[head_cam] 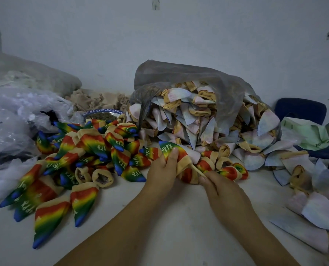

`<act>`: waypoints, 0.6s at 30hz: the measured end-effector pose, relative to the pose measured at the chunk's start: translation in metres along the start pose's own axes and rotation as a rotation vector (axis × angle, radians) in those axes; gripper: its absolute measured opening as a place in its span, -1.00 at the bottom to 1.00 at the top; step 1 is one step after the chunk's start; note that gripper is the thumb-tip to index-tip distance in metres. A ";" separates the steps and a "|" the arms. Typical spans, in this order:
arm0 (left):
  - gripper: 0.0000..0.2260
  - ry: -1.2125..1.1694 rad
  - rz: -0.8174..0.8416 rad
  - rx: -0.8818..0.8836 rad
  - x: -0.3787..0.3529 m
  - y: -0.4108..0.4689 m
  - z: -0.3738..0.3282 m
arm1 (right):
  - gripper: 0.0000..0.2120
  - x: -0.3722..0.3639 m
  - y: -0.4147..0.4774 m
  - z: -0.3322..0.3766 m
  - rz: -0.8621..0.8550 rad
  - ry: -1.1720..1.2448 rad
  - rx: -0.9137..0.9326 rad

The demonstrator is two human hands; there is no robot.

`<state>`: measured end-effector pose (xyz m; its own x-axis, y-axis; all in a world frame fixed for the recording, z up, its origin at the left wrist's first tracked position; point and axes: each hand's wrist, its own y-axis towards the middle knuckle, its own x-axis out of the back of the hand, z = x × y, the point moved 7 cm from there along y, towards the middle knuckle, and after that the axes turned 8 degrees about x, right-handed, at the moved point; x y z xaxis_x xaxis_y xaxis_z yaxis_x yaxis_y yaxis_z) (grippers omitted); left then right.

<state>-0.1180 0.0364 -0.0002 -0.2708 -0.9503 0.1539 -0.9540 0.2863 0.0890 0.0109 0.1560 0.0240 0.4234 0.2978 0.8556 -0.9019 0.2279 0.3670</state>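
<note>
Work sits about midway, I judge: rainbow pile (pixel 87 156) done, left hand (pixel 160 169) gripping one rainbow cone (pixel 171 148), right hand (pixel 225 196) pinching a stick (pixel 198 170), many pale cones (pixel 194 120) left in the bag (pixel 179 73).

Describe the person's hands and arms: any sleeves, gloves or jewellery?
The left hand and right hand are bare: no gloves, rings, watch or bracelet. Both arms are uncovered as far as the frame shows, no sleeve in view. The visible nails look plain.

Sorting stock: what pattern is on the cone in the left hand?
Cone: rainbow bands, red through green to blue, with white lettering; head view.
</note>
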 end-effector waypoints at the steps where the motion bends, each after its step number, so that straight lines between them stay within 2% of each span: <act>1: -0.41 -0.038 -0.029 -0.002 0.004 0.001 -0.001 | -0.75 -0.001 0.000 0.001 0.001 0.024 0.001; 3: -0.43 -0.095 -0.058 0.004 0.011 0.003 0.000 | -0.75 -0.003 0.000 0.000 0.010 0.058 0.002; 7: -0.44 -0.051 -0.013 0.006 0.004 0.000 -0.002 | -0.76 -0.004 0.001 -0.002 -0.008 0.058 -0.021; 11: -0.33 -0.101 0.041 -0.004 -0.003 -0.009 -0.007 | -0.77 -0.004 -0.002 0.000 -0.076 0.033 -0.037; 14: -0.50 -0.156 0.069 -0.014 -0.004 -0.009 -0.008 | -0.75 -0.002 -0.002 0.002 -0.112 0.028 -0.013; 18: -0.55 -0.097 0.034 0.011 -0.002 -0.005 -0.004 | -0.76 -0.004 0.001 0.001 -0.079 0.024 0.007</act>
<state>-0.1120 0.0375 0.0028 -0.3132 -0.9477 0.0609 -0.9454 0.3172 0.0750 0.0081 0.1543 0.0211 0.4952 0.3016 0.8148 -0.8661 0.2449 0.4357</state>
